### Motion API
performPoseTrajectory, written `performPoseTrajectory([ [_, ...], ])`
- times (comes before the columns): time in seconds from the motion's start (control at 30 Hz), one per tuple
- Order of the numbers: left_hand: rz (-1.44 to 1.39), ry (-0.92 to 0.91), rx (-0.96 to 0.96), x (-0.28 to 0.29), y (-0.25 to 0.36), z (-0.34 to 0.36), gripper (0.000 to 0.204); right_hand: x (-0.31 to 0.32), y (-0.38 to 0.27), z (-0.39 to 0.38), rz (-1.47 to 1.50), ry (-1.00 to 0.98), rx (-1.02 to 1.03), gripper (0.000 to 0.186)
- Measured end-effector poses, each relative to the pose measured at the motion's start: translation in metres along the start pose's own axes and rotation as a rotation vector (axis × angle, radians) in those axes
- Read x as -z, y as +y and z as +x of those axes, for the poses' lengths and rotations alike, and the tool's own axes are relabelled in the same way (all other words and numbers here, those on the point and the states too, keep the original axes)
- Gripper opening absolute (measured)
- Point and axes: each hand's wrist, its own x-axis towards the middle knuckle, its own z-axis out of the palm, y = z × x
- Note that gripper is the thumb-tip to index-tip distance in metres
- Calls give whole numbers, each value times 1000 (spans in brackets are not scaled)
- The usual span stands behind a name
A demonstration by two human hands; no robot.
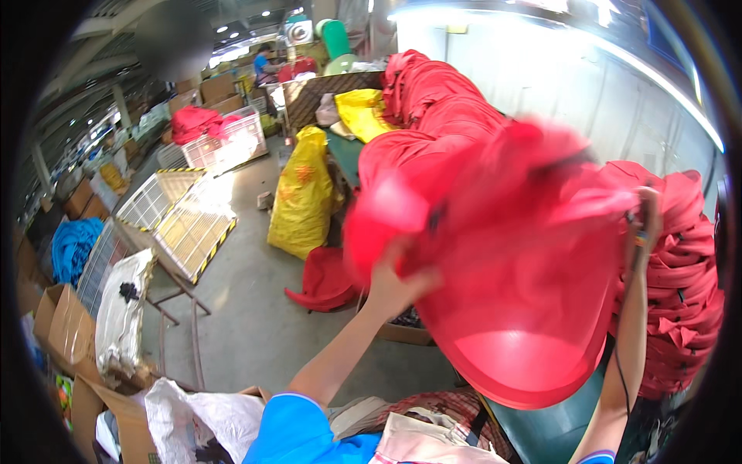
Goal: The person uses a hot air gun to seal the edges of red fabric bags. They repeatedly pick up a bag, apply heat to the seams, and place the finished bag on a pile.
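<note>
A large red cap [525,356], its rounded brim toward me, hangs close in front of me over a green tabletop; its upper part is smeared by motion. My left hand [396,284] grips the left side of the red fabric, thumb and fingers apart around it and slightly blurred. On the right, my right hand [648,216] is raised and closed at the far right edge of the cap, with its fingertips partly hidden. Just behind that hand rises a tall stack of red caps [680,309]. More nested red caps [448,108] run in a long pile toward the back.
A single red cap [325,280] lies low beside the table. Farther left stand a full yellow sack [304,205] and white wire crates [185,220] with striped edges. Cardboard boxes [66,332] crowd the left. The green tabletop [553,425] shows beneath the held cap. Another person [264,66] is far back.
</note>
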Motion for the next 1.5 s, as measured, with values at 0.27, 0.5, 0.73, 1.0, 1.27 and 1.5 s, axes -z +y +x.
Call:
performPoseTrajectory([
  [0.27, -491, -945, 25, -219, 0, -81, 70, 71, -101, 26, -195, 339, 164, 34],
  [0.5, -1186, -527, 542, -174, -5, -54, 57, 16, -117, -87, -94, 66, 7, 38],
  [0.73, -1200, -640, 704, -149, -57, -48, 52, -37, -86, -136, -139, -54, -106, 27],
  [1.0, -758, -682, 497, -182, -43, -58, 64, 16, -93, -151, -644, -267, 158, 19],
  [1.27, -498, -706, 385, -182, -24, -46, 60, 63, -121, -186, -484, -73, -144, 27],
  [1.5, -466, -657, 330, -181, -27, -50, 55, 48, -252, -217, -32, -417, -412, 32],
])
